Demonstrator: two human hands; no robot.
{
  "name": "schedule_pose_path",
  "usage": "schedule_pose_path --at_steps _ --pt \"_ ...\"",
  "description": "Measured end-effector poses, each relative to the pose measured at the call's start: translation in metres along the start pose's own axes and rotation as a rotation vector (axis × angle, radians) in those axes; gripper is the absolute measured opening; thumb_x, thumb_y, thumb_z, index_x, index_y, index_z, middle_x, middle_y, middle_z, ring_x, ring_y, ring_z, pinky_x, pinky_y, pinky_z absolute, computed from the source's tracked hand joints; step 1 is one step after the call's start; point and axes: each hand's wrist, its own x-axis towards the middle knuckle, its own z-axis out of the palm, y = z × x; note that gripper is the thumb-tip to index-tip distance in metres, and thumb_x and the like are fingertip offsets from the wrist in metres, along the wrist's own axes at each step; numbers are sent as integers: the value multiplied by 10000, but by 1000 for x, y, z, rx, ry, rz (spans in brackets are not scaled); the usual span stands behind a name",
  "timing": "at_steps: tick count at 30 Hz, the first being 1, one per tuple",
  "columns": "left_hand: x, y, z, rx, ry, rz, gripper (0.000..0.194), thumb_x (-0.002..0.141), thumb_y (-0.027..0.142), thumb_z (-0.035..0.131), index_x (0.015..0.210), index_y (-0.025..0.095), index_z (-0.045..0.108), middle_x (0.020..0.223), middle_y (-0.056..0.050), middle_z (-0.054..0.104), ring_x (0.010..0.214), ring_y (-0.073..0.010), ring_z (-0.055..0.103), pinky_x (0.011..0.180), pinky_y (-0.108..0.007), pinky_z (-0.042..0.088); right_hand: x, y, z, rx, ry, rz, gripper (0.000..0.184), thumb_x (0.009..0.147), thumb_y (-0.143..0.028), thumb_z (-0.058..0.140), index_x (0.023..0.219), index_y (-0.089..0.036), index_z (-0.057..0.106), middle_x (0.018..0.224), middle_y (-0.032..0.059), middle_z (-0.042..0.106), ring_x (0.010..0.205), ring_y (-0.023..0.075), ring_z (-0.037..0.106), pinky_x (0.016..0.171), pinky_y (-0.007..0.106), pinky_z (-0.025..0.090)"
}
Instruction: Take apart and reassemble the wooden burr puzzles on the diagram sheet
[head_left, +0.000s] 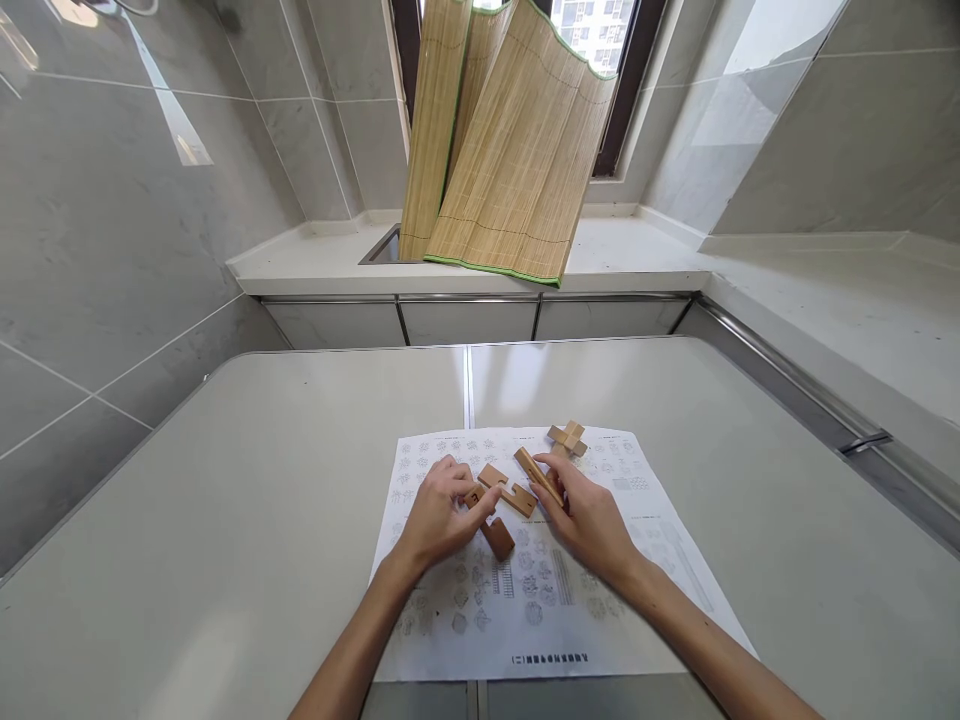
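Note:
My left hand (444, 512) has its thumb and fingers closed on a dark brown notched wooden puzzle piece (499, 541), which slants down to the right. In my right hand (589, 508) a lighter straight wooden puzzle piece (534, 473) is gripped between thumb and fingers. Between the hands lies another notched wooden piece (520, 500), close to my left thumb. Beside it is a wooden piece (491, 476) with a notch; whether the two are joined I cannot tell. Just beyond my right hand sits a cross-shaped group of interlocked pale wooden pieces (568, 438).
A printed sheet (551, 632) with many small diagrams lies under the pieces on a glossy pale table (247, 520). Behind the table runs a white ledge (637, 255). A bamboo mat (517, 150) leans there against the window, partly over a sink edge (381, 246).

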Motion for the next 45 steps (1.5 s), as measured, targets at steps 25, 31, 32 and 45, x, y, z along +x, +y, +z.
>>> schedule_pose_path --at_steps 25,31,32,45 --pt "-4 -12 18 81 115 -33 287 1079 292 429 1335 192 512 1466 -143 555 1428 -290 480 1196 -523 419 0 8 3 -129 -106 -119 352 1062 -435 545 1335 -224 613 1138 89 684 686 181 695 604 324 575" --pt "-9 -1 15 -58 -133 88 628 993 384 620 1534 211 352 1626 -185 411 1512 -348 410 1231 -568 393 0 4 0 -150 -149 -142 315 1075 -390 518 1308 -218 639 1124 88 693 804 209 727 662 331 583" --pt "-10 0 15 -65 -155 127 762 931 428 710 1554 216 326 1634 -195 393 1511 -372 405 1225 -578 400 0 5 0 -144 -149 -137 305 1087 -367 488 1303 -218 644 1114 86 700 817 209 728 665 326 579" --pt "-9 3 24 2 -113 262 812 820 321 829 1506 234 403 1445 -171 578 1364 -367 543 1141 -573 482 -2 -1 2 52 -154 -123 213 1065 -236 488 1187 -253 662 1026 54 754 831 219 732 713 336 568"
